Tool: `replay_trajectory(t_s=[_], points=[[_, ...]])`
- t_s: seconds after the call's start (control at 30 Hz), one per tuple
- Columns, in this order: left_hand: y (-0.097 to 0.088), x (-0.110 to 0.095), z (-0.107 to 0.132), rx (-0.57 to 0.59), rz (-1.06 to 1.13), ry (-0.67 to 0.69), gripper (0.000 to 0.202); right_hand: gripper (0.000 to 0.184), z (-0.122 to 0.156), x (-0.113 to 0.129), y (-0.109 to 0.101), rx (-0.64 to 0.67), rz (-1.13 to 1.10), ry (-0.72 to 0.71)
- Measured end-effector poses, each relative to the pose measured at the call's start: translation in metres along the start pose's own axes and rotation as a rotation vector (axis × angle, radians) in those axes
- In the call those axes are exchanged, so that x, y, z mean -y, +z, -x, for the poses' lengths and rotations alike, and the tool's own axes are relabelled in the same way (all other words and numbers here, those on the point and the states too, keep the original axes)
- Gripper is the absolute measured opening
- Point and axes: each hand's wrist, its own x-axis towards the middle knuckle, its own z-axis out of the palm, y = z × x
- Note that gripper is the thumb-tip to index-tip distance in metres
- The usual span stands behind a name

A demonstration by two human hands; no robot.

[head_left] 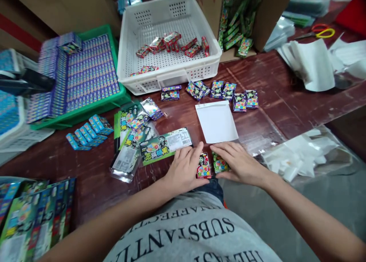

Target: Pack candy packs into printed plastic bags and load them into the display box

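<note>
At the table's near edge, my left hand (184, 168) has its index fingertip at the far end and its thumb at the near end of a small red candy box (203, 166). Just to the right, my right hand (241, 163) grips a green candy box (219, 163) the same way, fingers over its far end, thumb at its near end. A narrow gap separates the boxes. Partly under my left fingers lies a green printed header card (160, 147). Beyond my hands is a white paper sheet (217, 122).
Several purple candy boxes (228, 90) lie before a white basket (168, 69) of red boxes. Leftward are blue boxes (90, 131), bagged cards (126, 159) and a green tray (114, 52) of purple boxes. Paper scraps (303, 155) and scissors (320, 31) are on the right.
</note>
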Motion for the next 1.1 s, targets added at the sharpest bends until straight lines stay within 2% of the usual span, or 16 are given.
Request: replay_trajectory(t_s=[0.07,0.23,0.33,0.47,0.57,0.63,0.73,0.83,0.9,0.97,1.03,1.1], points=[[0.002,-0.001,0.000,-0.005,0.009,-0.011,0.135,0.088,-0.009,0.001,0.004,0.041,-0.057,-0.040],[0.008,-0.005,0.005,-0.003,0.034,-0.049,0.138,0.110,-0.019,0.002,0.016,0.065,-0.135,-0.065],[0.006,-0.006,0.010,0.005,0.018,-0.044,0.142,0.112,-0.022,0.002,0.020,0.058,-0.125,-0.082],[-0.019,0.008,0.011,-0.021,-0.046,0.012,0.132,0.102,-0.023,0.008,0.020,0.045,-0.151,-0.102],[-0.046,0.035,0.008,-0.096,-0.151,-0.115,0.119,0.102,-0.023,0.015,0.016,-0.028,-0.236,-0.067],[-0.059,0.053,0.009,-0.064,-0.192,-0.185,0.108,0.102,-0.025,0.018,0.012,-0.107,-0.275,-0.042],[-0.068,0.065,0.026,-0.001,-0.173,-0.164,0.092,0.099,-0.033,0.020,0.007,-0.244,-0.211,-0.023],[-0.071,0.059,0.057,-0.031,-0.117,-0.164,0.092,0.092,-0.044,0.023,0.008,-0.338,-0.040,-0.001],[-0.073,0.053,0.078,-0.035,-0.089,-0.184,0.094,0.086,-0.053,0.029,0.012,-0.299,0.011,-0.007],[-0.073,0.051,0.094,-0.030,-0.070,-0.187,0.095,0.083,-0.060,0.038,0.019,-0.194,-0.012,-0.056],[-0.071,0.052,0.105,-0.024,-0.056,-0.190,0.094,0.081,-0.065,0.047,0.026,-0.103,-0.055,-0.113],[-0.068,0.055,0.113,-0.019,-0.042,-0.207,0.092,0.078,-0.069,0.055,0.032,-0.066,-0.080,-0.147]])
